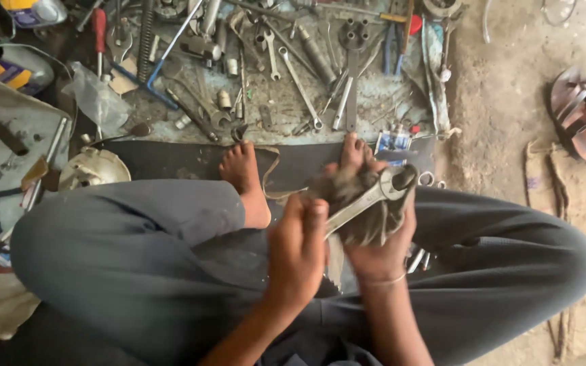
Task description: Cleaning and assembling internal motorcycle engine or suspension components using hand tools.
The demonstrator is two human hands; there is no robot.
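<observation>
In the head view, the person sat cross-legged on a dark mat [171, 159], bare feet forward. The left hand [298, 247] had its fingers clamped together on the handle end of a large open-ended spanner [367, 198], which slanted up to the right over the lap. The right hand [378, 249] was closed on a dirty grey rag [364, 220] bunched under and around the spanner's shaft, near its jaw end. Beyond the mat's far edge, a grimy metal sheet [374, 102] carried scattered wrenches, sockets and a red-handled screwdriver [99, 30]. A pair of brown sandals [584, 112] lay on the dirt floor, well apart to the right.
</observation>
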